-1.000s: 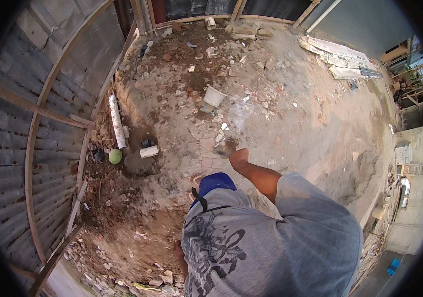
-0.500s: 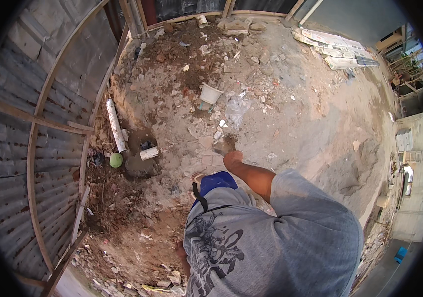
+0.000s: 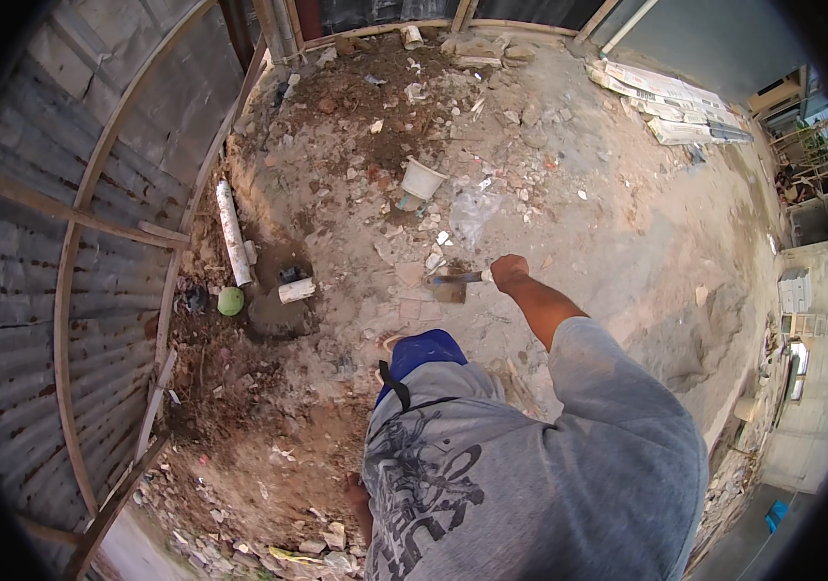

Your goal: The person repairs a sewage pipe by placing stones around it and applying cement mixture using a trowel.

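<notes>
My right hand [image 3: 509, 270] is closed round the pale handle of a flat-bladed tool [image 3: 454, 278]. Its greyish metal blade points left, just above a dark, squarish patch [image 3: 450, 293] on the ground. Pinkish square pieces like tiles [image 3: 420, 310] lie beside that patch, with white rubble bits [image 3: 434, 258] at its far side. Low in the picture, my left hand [image 3: 356, 489] hangs beside my grey shirt. Its fingers are mostly hidden, and nothing shows in it.
A white bucket [image 3: 421, 180] leans on the dirt ahead, near a clear plastic sheet [image 3: 475, 215]. To the left are a long white pipe [image 3: 232, 232], a short pipe piece [image 3: 297, 290], a green ball [image 3: 230, 301] and a corrugated metal wall [image 3: 17, 339]. A sand heap [image 3: 694, 334] rises at right.
My right hand has moved away and to the right with the tool, so its blade and handle now show clearly. My left hand stays low by the shirt.
</notes>
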`<state>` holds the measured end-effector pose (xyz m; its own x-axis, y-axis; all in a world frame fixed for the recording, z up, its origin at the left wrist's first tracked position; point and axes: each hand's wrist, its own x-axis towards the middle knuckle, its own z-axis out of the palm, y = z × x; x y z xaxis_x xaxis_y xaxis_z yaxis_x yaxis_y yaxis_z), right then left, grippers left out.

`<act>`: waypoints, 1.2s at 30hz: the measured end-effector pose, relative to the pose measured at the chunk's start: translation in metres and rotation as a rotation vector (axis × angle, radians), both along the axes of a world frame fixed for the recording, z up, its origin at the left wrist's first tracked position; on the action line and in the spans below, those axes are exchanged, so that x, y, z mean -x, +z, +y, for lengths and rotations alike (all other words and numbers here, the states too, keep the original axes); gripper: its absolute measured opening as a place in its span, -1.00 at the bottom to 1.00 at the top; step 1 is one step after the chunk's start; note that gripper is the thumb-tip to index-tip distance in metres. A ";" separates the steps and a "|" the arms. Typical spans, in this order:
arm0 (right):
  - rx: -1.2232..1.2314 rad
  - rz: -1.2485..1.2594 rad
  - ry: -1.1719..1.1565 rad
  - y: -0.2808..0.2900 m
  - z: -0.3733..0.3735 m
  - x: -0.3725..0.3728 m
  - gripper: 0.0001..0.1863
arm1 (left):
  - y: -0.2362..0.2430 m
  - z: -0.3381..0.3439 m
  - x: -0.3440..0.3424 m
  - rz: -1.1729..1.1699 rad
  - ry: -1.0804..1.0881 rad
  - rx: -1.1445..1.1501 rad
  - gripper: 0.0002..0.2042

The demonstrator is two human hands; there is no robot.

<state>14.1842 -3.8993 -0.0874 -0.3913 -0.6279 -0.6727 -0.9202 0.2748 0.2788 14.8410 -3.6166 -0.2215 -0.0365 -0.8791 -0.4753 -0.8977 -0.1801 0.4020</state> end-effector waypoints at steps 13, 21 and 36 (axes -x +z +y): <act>0.034 0.092 -0.095 0.018 0.038 0.051 -0.66 | 0.054 -0.062 0.041 0.618 1.134 -0.483 -0.46; 0.200 0.033 -0.184 0.024 0.109 0.027 -0.52 | 0.066 -0.086 0.073 0.593 1.027 -0.516 -0.49; 0.181 -0.483 -0.503 -0.124 0.398 0.070 -0.37 | 0.058 -0.145 0.111 0.425 0.832 -0.633 -0.63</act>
